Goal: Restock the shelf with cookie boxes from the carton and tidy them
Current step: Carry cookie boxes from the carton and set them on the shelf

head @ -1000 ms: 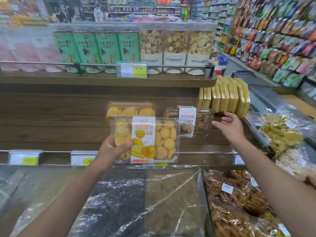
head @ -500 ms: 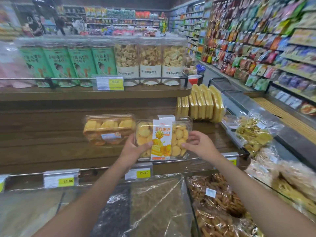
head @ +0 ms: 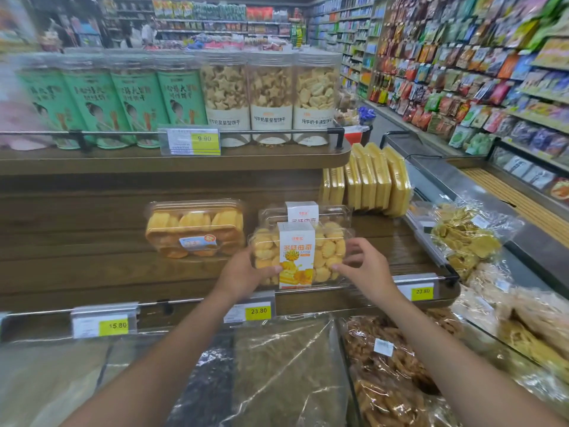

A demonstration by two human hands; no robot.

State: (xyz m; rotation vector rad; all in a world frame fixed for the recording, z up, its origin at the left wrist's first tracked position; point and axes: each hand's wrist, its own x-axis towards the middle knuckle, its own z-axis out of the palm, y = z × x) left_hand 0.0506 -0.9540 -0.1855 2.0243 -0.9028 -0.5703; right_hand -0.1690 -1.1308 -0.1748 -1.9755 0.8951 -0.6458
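Box (head: 297, 255), earlier carried by left hand (head: 243, 272) alone, now set on shelf (head: 400, 241) before matching box (head: 303, 212). Both ends pinched, right hand (head: 369, 266) added, thumbs on front. Squaring-up judged remaining.

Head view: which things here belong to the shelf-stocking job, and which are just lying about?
Job in hand: front cookie box, gripped by the left hand and right hand; second cookie box behind it; wooden shelf.

Just lying about: cake box, green canisters, clear biscuit jars, yellow packs, price tags, bagged snacks.
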